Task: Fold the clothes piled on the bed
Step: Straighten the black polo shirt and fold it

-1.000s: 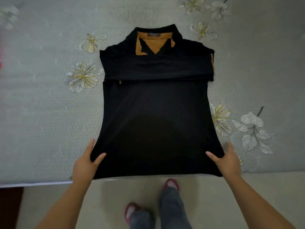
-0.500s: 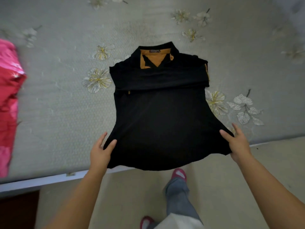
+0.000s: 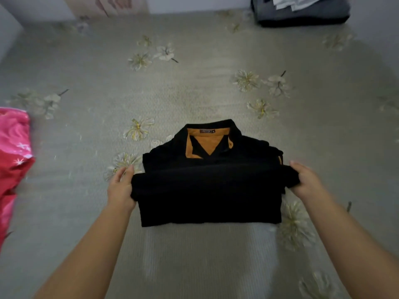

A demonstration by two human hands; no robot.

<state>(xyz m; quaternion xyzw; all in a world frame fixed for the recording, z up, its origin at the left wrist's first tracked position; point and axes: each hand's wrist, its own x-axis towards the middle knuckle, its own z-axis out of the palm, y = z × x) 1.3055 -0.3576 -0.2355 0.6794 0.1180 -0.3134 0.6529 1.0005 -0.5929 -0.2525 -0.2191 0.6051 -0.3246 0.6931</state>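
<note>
A black shirt (image 3: 207,195) with an orange inner collar lies on the grey flowered bedspread (image 3: 194,87), its sleeves folded in. Its lower half is doubled up over the chest, the hem lying just below the collar opening. My left hand (image 3: 121,188) grips the hem's left corner. My right hand (image 3: 306,180) grips the right corner, thumb on top. Both hands hold the hem stretched across the shirt.
A pink and red garment (image 3: 13,160) lies at the bed's left edge. A dark stack of folded clothes (image 3: 302,11) with white pieces on top sits at the far right corner. A wall and a patterned headboard (image 3: 105,5) bound the far side.
Both hands have lifted the shirt's bottom hem off the bed's near edge and carried it forward over the body, up to the chest. The view has tilted up the bed.
</note>
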